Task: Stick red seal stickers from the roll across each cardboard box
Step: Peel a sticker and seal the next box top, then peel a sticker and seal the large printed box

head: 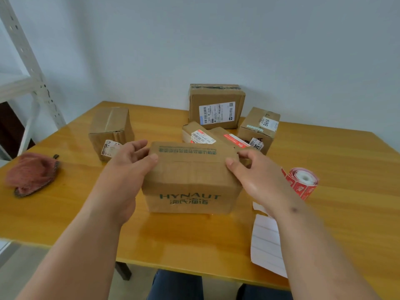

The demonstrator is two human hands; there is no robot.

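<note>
Both hands on the HYNAUT box (190, 178)! Left hand (127, 163) and right hand (249, 169) grip its top corners, fingers curled. Sticker roll (303, 182) sits just right of it.

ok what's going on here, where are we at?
A person holds the HYNAUT box at the near edge of the table, left hand on its left side, right hand on its right, thumbs on top. No red seal shows on it. The red sticker roll lies untouched beside the right hand, with spent backing paper near it. Five more boxes sit behind, and a pink cloth lies at far left.
</note>
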